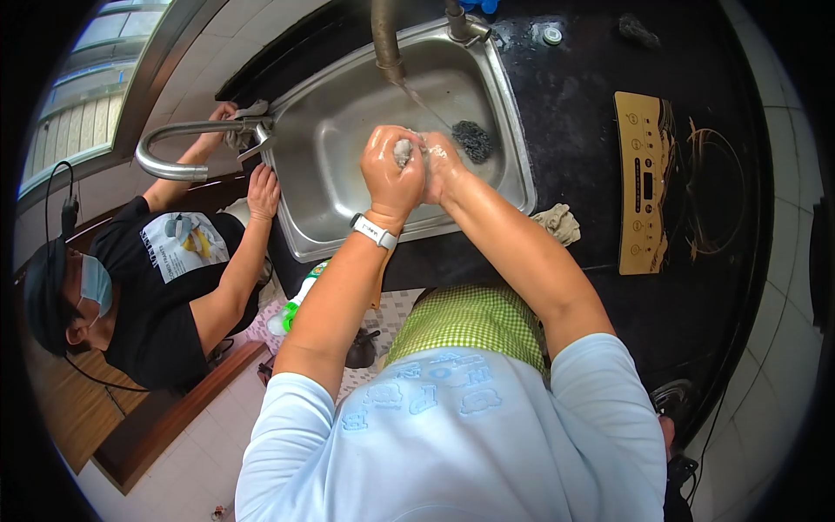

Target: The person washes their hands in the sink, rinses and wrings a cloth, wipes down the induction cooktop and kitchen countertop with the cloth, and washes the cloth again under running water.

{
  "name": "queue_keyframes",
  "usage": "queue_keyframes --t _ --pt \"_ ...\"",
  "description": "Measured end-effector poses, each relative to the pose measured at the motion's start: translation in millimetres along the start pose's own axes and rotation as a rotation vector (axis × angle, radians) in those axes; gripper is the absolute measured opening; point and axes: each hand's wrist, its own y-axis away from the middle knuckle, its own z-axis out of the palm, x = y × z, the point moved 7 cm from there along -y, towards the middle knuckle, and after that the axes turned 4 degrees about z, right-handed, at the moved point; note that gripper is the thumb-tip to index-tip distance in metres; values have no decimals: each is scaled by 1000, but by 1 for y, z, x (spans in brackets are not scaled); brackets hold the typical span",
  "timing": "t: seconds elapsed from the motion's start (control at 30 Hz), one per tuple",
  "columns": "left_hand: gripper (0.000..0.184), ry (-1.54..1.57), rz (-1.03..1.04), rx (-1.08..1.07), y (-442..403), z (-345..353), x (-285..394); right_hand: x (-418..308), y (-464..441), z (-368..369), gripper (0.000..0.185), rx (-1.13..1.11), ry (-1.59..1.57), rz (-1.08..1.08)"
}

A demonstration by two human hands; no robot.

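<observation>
Over the metal sink [335,230], my left hand [391,171] is closed around a wet, whitish cloth [403,152], part of which shows between the fingers. My right hand [442,168] presses against it from the right, its fingers closed on the same bundle and partly hidden. A thin stream of water runs from the brown faucet [385,43] down behind my hands. A dark scouring pad [471,141] lies in the sink just right of my hands. A white watch sits on my left wrist.
At the left, a co-worker [165,287] in a mask wipes near a curved chrome faucet [174,170] with a grey cloth [248,122]. A crumpled beige cloth [557,224] lies right of the sink. Farther right is a gold induction cooker panel [642,183]. A green-capped bottle [300,296] stands below the sink.
</observation>
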Motion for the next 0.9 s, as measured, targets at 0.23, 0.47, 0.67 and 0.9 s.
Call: queue_keyframes --t 0.23,0.47,0.67,0.9 --pt "14 48 22 -163 17 3 -12 15 14 -27 24 166 118 140" --pt "39 101 -683 -73 52 -9 -114 -17 29 -48 29 196 490 33" --pt "39 572 -1284 83 60 -3 -120 -57 39 -39 33 371 966 -206" --pt "39 671 -1453 -3 69 25 -128 -94 25 1 30 280 807 -444"
